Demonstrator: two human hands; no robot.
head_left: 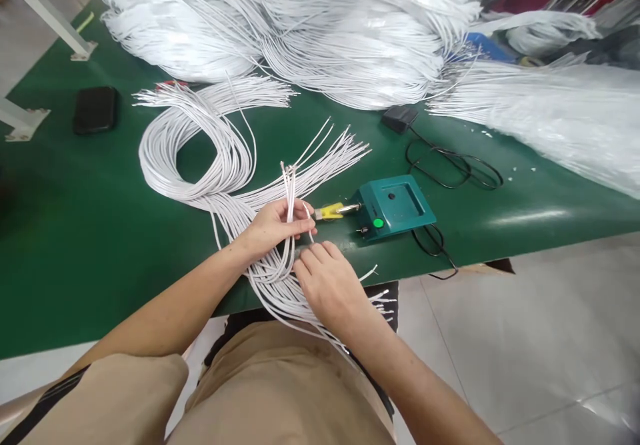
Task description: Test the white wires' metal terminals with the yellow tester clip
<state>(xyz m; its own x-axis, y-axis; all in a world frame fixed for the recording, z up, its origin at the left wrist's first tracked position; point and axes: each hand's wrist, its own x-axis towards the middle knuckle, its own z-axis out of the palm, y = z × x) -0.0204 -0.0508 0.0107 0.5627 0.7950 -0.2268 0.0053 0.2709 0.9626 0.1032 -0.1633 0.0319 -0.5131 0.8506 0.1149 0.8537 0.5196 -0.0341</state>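
Note:
My left hand (283, 224) is closed on a few white wires (290, 195), whose ends stand up above the thumb. Close beside it, my right hand (327, 277) has its fingers curled down on a white wire whose tip rises between the two hands. A bundle of white wires (270, 275) runs beneath both hands and hangs over the table's front edge. Just right of the left fingertips is a yellow-handled tool tip (331, 212), joined by a metal rod to a teal box (397, 205) with a green button. My right fingertips are partly hidden.
A looped wire bundle (160, 158) lies left on the green table (60, 245). Large wire heaps (340, 38) fill the back, with plastic-wrapped bundles (565, 98) at right. A black adapter (400, 118) with cord, a dark case (95, 109) and white metal legs (55, 18) stand around.

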